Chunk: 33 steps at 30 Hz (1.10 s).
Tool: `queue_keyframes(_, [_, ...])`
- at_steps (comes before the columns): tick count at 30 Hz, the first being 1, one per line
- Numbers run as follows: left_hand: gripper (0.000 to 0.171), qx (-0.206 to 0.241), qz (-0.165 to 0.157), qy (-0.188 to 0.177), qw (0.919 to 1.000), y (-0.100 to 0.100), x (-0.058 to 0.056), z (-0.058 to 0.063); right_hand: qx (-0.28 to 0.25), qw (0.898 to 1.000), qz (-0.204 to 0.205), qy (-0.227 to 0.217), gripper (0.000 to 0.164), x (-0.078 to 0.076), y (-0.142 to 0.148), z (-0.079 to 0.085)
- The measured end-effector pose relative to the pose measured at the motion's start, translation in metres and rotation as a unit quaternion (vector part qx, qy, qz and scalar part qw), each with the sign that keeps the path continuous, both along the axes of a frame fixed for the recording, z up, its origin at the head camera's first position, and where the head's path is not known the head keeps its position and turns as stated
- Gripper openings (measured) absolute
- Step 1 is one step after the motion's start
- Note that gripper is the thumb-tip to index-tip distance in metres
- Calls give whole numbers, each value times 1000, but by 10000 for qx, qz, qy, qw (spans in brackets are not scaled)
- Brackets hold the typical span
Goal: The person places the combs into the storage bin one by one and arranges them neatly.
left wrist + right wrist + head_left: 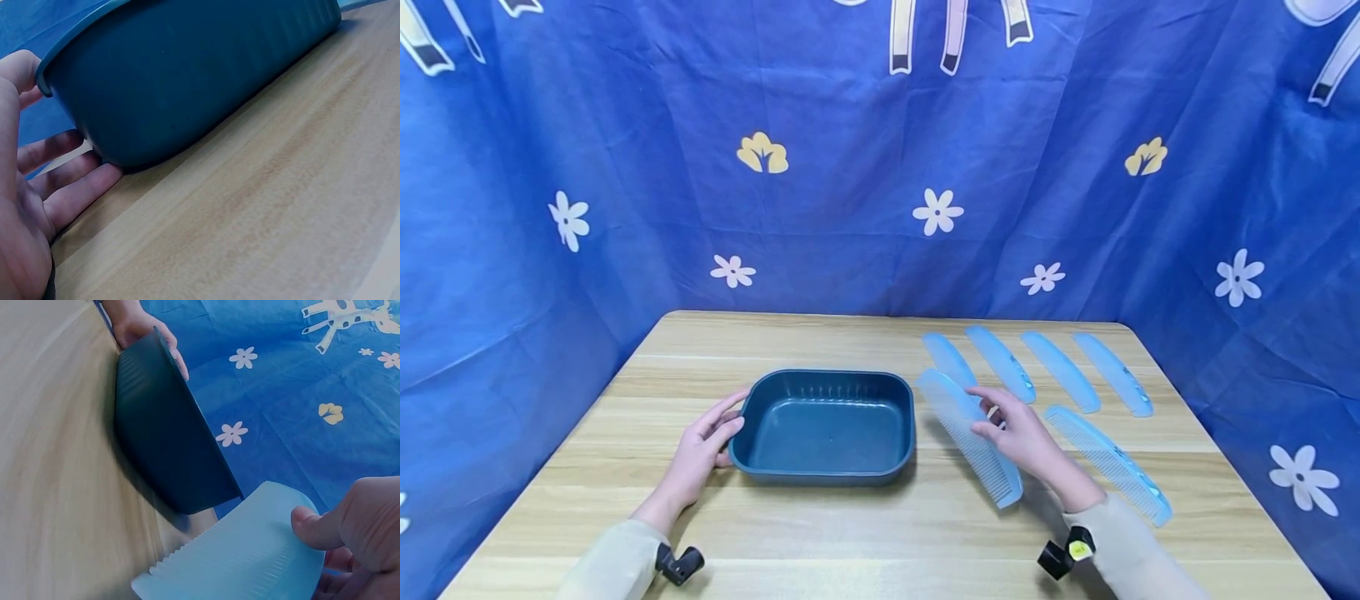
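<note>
A dark teal plastic basin [831,433] stands on the table, its inside bare. My left hand [700,446] holds its left end, the thumb [22,69] at the rim and the lower fingers [84,194] against the outer wall near the tabletop. Right of the basin, my right hand [1015,425] pinches a light blue translucent comb [958,425] by its back edge. The comb is tilted, its teeth toward the basin side, and casts a shadow on the wood. In the right wrist view, the thumb [315,528] presses the comb's flat face, while the other fingers are partly hidden behind it.
Several similar blue combs, such as one at the back [1000,362], lie slanted across the table's right part. One more comb [1108,462] lies just right of my right forearm. A patterned blue curtain [850,208] encloses the wooden table [820,542] at the back and sides.
</note>
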<state>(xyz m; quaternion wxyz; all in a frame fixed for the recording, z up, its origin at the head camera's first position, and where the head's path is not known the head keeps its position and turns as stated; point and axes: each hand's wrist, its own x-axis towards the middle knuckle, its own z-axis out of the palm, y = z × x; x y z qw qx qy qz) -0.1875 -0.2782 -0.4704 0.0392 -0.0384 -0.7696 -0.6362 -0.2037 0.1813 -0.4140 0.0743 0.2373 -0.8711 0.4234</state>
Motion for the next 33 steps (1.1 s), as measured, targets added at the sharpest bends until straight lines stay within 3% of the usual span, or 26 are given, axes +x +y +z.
queue_keyframes(12, [49,-99,70,20,9999,2,2,0,-52,9999,120,61,44,-7,-16,11])
queue_keyframes(20, [48,-29,53,-36,10000,3,2,0,-184,9982,341,465,42,-12,-30,18])
queue_keyframes(33, [48,-18,29,-28,10000,1,1,0,-450,9977,361,359,41,-18,-50,22])
